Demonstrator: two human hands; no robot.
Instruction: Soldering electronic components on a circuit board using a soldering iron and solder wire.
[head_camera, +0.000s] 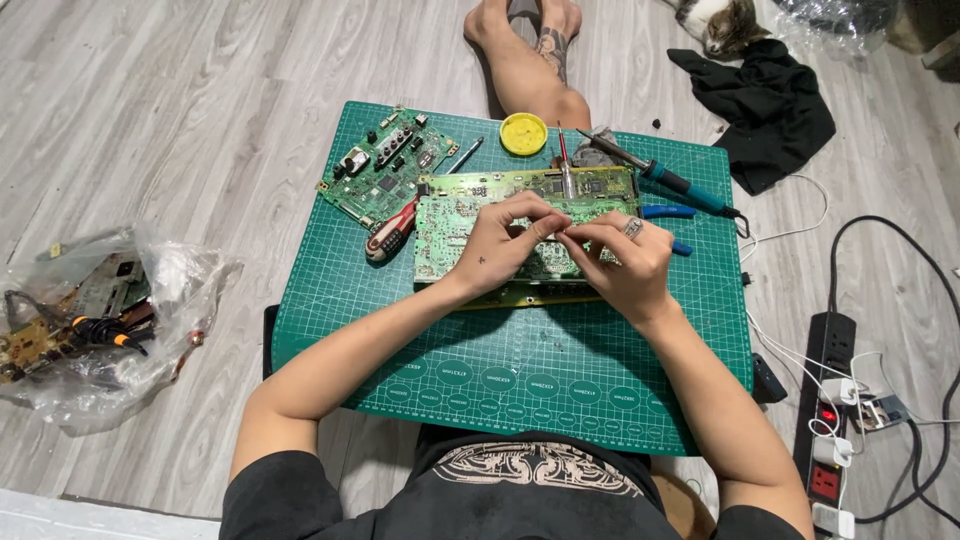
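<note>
On a green mat (330, 300) on grey flooring, a board (450, 235) is laid long axis 9 to 3; left hand (497, 245) and right hand (625, 262) are pinched over its middle, contents hidden

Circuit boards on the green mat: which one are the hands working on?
The larger rectangular board at the mat's middle: the left hand and right hand meet over it. The smaller board lies untouched, angled at the mat's far left corner.
</note>
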